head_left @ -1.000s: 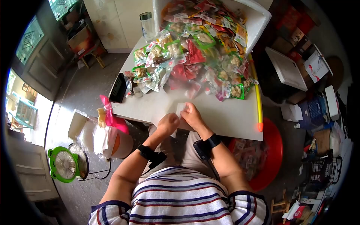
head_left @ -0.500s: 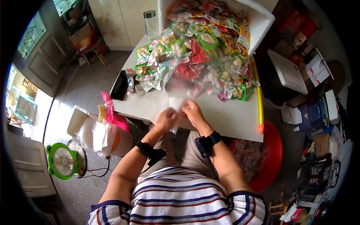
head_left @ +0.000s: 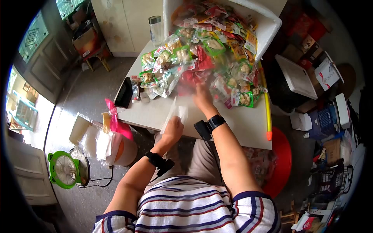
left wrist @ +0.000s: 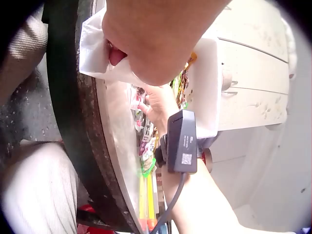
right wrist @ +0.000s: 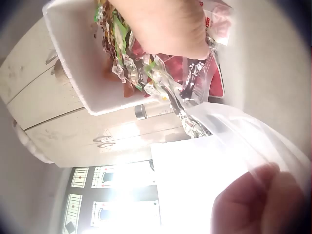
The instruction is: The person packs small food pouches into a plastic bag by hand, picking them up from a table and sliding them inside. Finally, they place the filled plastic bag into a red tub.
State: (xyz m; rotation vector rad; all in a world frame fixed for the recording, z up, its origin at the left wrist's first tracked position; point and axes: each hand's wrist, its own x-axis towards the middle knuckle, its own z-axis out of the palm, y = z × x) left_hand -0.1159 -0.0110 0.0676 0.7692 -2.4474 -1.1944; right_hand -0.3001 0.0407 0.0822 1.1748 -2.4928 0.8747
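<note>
The left hand (head_left: 173, 129) pinches a thin translucent white bag (head_left: 180, 111) above the table's front edge; in the right wrist view its fingers (right wrist: 243, 197) hold the bag's film (right wrist: 239, 129). Over the front of a heap of sealed food packets (head_left: 182, 56) is the right hand (head_left: 203, 98), close to red packets (head_left: 190, 76). In the left wrist view the right hand's (left wrist: 158, 103) thumb and forefinger stand apart beside a small red-and-white packet (left wrist: 135, 99); whether they touch it is unclear. The right wrist view hides those fingertips.
A white foam box (head_left: 268, 25) lies tipped behind the heap. On the table (head_left: 229, 124) are a glass jar (head_left: 155, 33), a dark phone-like object (head_left: 124, 93) and a yellow stick (head_left: 267, 112). A red basin (head_left: 283, 163) with packets stands below at right.
The right hand has left the bag and moved forward to the packets. The left hand keeps hold of the bag, which now stands up more from its fingers.
</note>
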